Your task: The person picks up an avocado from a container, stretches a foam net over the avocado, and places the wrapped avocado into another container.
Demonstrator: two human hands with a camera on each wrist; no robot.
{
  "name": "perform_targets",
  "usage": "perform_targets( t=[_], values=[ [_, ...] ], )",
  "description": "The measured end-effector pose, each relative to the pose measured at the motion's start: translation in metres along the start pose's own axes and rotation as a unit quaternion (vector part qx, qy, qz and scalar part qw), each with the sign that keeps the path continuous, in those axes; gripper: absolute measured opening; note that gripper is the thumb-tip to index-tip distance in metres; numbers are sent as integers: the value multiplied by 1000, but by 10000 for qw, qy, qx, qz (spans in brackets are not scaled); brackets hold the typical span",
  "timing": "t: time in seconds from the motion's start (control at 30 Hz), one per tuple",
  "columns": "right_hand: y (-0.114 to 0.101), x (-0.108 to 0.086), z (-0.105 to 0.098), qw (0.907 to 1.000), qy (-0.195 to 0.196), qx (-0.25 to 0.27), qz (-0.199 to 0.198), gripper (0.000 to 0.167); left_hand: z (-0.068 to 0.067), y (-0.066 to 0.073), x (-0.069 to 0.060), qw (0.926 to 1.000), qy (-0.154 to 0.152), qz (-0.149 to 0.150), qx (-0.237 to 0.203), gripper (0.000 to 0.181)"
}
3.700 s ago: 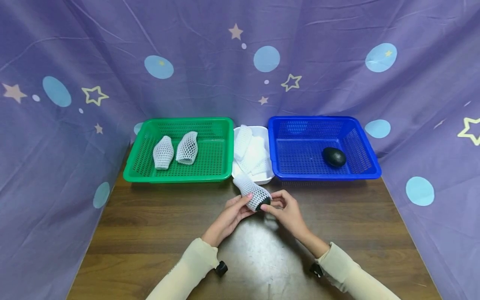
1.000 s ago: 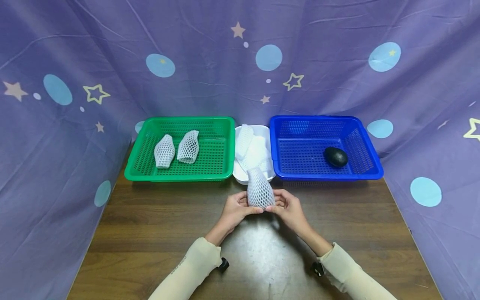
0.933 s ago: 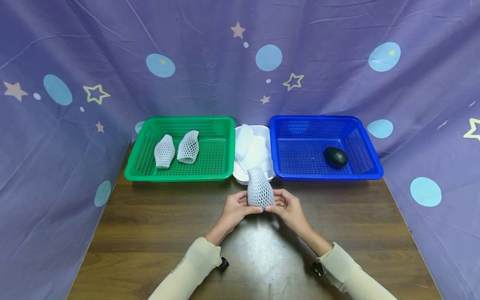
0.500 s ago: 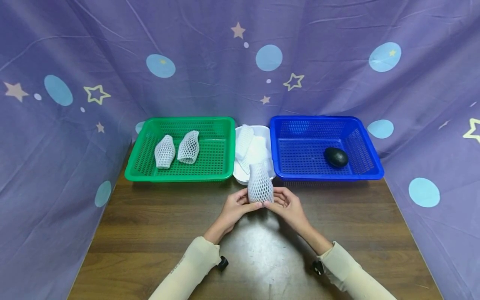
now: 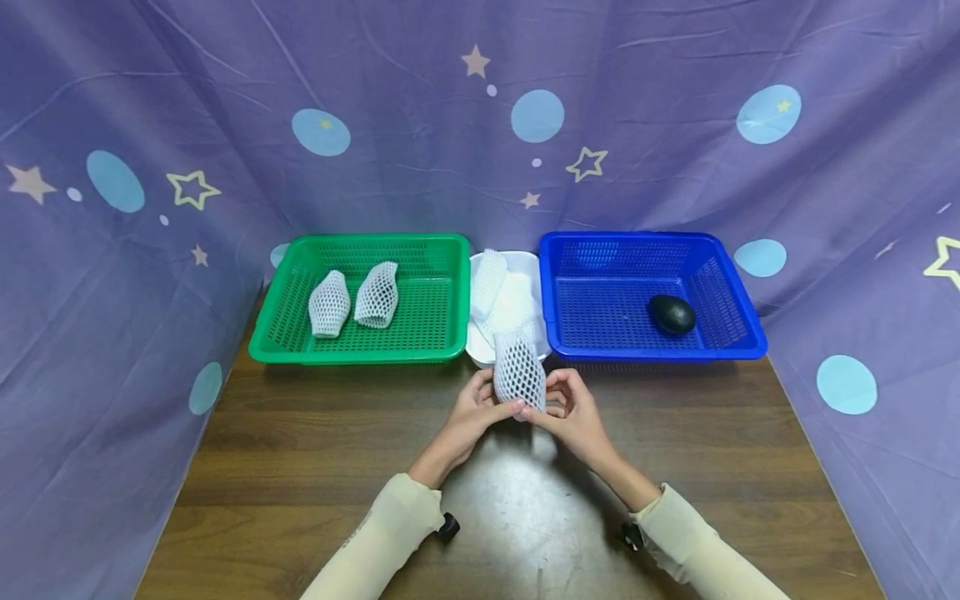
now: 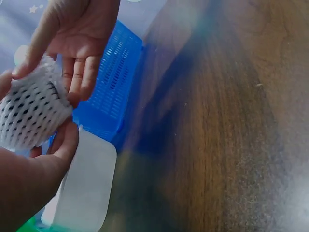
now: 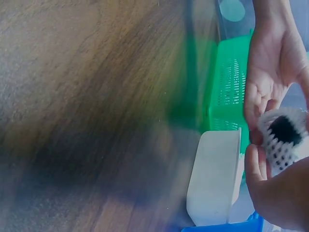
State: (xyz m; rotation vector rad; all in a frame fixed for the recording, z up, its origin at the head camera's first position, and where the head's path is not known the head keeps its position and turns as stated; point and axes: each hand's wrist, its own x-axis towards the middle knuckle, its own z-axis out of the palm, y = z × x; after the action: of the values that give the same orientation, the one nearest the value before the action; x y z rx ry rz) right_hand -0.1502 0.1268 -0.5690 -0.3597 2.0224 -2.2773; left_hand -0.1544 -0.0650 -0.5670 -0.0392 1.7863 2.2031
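Observation:
Both hands hold a dark, rounded item in a white foam net (image 5: pixel 519 372) above the wooden table, just in front of a white tray. The left hand (image 5: pixel 467 423) grips its left side, thumb at the near end. On the right side, the right hand (image 5: pixel 573 419) pinches the net's near edge with thumb and fingers. In the right wrist view, the dark surface (image 7: pixel 285 130) shows through the net's opening. The left wrist view shows the net (image 6: pixel 33 112) stretched around the item, between both hands.
A green basket (image 5: pixel 360 357) at the left holds two netted items (image 5: pixel 328 305). The white tray (image 5: pixel 481 353) holds loose foam nets (image 5: pixel 489 283). In the blue basket (image 5: pixel 652 353) at the right lies a dark oval fruit (image 5: pixel 672 315). A patterned curtain stands behind.
The netted item has turned from slanting to nearly upright in the view, and the net now covers its near end, where dark surface showed earlier. Lately the hands have shifted only slightly.

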Motion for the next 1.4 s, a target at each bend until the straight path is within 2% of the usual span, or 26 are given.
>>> perform_targets(
  t=[0.17,0.4,0.63,1.03,1.23,1.4],
  values=[
    [-2,1,-1,9998,45,58,-187,33,-3,2,2,9999,-50,50,-75,63],
    [-6,4,-4,9999,111,129,15,43,-6,3,4,9999,-85,-56,-54,65],
    [-9,5,-4,9999,107,69,58,43,-5,7,4,10000,-70,-44,20,68],
    [-11,9,-2,9998,127,100,104,41,-4,10,5,10000,9,70,-37,63],
    [-12,11,-2,10000,57,-29,-51,40,-7,9,9,10000,19,34,12,63],
    [-16,15,-2,9998,5,-153,-154,39,-7,17,10,10000,-13,18,89,60]
  ],
)
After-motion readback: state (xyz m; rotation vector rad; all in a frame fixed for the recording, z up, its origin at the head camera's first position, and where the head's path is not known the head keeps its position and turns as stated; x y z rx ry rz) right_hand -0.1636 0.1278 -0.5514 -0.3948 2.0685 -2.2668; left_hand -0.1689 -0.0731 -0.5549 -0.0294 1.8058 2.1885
